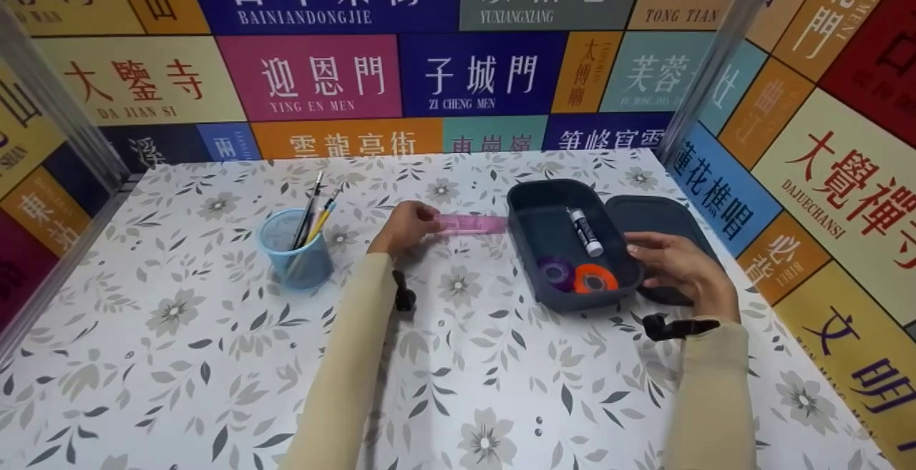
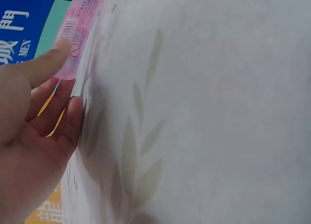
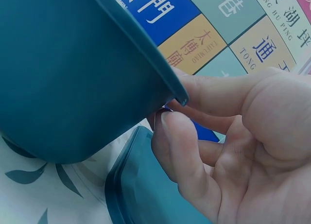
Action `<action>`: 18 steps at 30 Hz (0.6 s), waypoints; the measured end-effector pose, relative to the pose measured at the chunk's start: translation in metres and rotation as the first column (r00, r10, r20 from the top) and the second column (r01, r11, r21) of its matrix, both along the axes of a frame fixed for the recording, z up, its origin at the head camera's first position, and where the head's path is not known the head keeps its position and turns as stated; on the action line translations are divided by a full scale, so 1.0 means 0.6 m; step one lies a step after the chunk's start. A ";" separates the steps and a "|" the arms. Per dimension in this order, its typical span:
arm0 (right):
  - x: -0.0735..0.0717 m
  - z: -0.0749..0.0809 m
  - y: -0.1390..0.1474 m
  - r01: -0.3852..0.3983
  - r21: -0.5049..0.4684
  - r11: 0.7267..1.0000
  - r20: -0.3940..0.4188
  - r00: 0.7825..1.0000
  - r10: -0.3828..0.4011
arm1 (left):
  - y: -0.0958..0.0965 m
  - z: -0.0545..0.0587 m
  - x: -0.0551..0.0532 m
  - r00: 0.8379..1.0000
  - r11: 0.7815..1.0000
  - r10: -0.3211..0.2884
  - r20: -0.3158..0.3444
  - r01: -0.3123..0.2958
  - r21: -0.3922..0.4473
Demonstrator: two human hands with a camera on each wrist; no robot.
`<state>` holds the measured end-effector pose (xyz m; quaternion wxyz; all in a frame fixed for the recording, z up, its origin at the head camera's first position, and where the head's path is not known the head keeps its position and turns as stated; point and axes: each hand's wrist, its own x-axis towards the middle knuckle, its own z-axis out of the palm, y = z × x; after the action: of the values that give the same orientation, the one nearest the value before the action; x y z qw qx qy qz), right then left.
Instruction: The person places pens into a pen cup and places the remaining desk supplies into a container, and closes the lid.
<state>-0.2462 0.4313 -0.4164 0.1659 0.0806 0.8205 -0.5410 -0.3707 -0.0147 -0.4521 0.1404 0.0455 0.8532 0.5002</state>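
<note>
A flat, see-through pink strip (image 1: 470, 224) with small print and a barcode lies low over the table. My left hand (image 1: 410, 226) pinches its left end between thumb and fingers. In the left wrist view the thumb presses on the printed face of the pink strip (image 2: 77, 37). To its right stands an open dark blue-grey box (image 1: 526, 255). Inside are a white glue stick (image 1: 587, 232), a purple ring (image 1: 556, 273) and an orange ring (image 1: 595, 280). My right hand (image 1: 676, 266) holds the box's right rim, its thumb (image 3: 182, 141) below the lip.
The matching box lid (image 1: 662, 216) lies flat behind and right of the box. A light blue mesh cup (image 1: 304, 270) with several pens and brushes stands to the left. Lettered panels (image 1: 308, 76) wall in the back and sides of the flower-patterned table (image 1: 458, 355).
</note>
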 end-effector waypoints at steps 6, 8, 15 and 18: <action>0.001 0.002 -0.002 0.005 0.005 1.000 -0.001 1.000 -0.005 | -0.015 0.001 0.004 0.996 0.961 0.076 0.048 -0.086 0.264; 0.000 0.002 -0.001 0.006 0.002 1.000 0.002 1.000 -0.006 | -0.019 0.003 0.005 0.993 0.923 0.100 0.062 -0.116 0.366; 0.000 0.001 0.003 -0.005 -0.003 1.000 0.008 1.000 0.005 | -0.021 0.014 0.005 0.970 0.753 0.191 0.152 -0.244 0.611; -0.001 0.001 0.002 -0.006 -0.010 1.000 0.009 1.000 0.006 | -0.021 0.017 0.006 0.954 0.698 0.229 0.194 -0.299 0.650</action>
<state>-0.2469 0.4325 -0.4161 0.1718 0.0798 0.8174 -0.5440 -0.3670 -0.0275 -0.4422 0.0829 -0.0544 0.6040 0.7908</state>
